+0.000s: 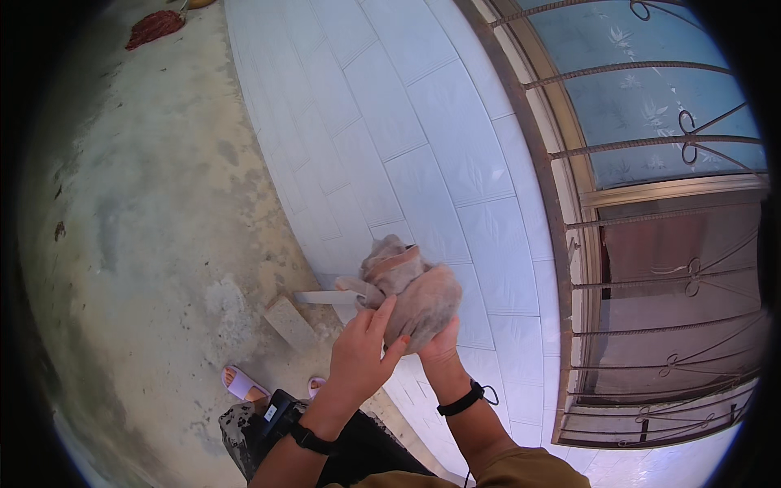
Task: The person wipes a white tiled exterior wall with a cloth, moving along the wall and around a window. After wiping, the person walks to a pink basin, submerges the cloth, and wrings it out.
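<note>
I hold a crumpled beige-grey cloth bundle (411,293) with a brownish strap across its top, up in front of a white tiled wall (407,122). My left hand (364,351) presses its fingers against the bundle's near left side. From below, on the right, my right hand (440,344) cups the bundle. Each wrist wears a black band.
A window with a curled metal grille (667,244) is set in the wall on the right. A brick (289,322) and a white flat strip (325,297) lie at the wall's foot on the stained concrete floor (146,228). My feet wear pink sandals (242,382). A red mop head (154,28) lies far off.
</note>
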Motion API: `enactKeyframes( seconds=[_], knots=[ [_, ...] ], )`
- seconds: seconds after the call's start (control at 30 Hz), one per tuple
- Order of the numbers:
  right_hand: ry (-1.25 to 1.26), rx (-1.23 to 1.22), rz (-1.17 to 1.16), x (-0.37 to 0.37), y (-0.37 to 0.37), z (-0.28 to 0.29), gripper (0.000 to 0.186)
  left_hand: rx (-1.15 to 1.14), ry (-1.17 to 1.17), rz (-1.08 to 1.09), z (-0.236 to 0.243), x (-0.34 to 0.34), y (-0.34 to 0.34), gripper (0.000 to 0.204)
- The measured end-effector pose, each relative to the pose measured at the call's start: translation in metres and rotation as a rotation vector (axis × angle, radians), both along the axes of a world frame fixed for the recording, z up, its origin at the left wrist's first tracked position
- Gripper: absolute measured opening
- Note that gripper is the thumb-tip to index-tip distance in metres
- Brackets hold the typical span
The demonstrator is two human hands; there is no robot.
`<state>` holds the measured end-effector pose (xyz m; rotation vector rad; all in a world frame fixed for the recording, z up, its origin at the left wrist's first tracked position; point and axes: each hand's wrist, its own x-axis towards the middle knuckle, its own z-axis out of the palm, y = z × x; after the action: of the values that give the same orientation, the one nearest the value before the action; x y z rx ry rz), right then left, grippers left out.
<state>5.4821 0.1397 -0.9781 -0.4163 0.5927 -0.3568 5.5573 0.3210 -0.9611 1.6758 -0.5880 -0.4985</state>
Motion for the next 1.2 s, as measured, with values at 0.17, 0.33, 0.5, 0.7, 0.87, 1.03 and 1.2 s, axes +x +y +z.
enactKeyframes(
  seconds=[0.17,0.33,0.5,0.7,0.87,1.03,1.2],
  knots=[
    [-0.045,-0.867,-0.046,-0.005,-0.040,0.128,0.072,-0.043,-0.001,0.078,-0.017,0.010,-0.012,0.047],
    [1.236,-2.816,0.123,0.044,-0.101,0.071,0.057,-0.005,0.071,0.163,-0.051,0.011,-0.014,0.041],
    [1.349,-2.935,0.662,0.147,-0.141,0.042,0.047,0.027,0.031,0.063,-0.093,0.001,-0.035,0.043],
    [0.841,-3.391,0.396,0.287,-0.142,0.057,0.052,0.176,-0.017,-0.102,-0.152,-0.015,-0.048,0.051],
    [0.905,-3.321,1.011,0.178,-0.141,0.028,0.067,0.142,0.057,-0.280,-0.157,-0.037,-0.035,0.051],
    [0.865,-2.868,1.720,0.047,-0.129,0.014,0.054,0.099,0.092,-0.404,-0.137,-0.044,-0.017,0.052],
    [0.739,-2.779,1.834,0.087,-0.111,0.009,0.035,0.134,0.213,-0.565,-0.122,-0.014,-0.017,0.053]
  ],
)
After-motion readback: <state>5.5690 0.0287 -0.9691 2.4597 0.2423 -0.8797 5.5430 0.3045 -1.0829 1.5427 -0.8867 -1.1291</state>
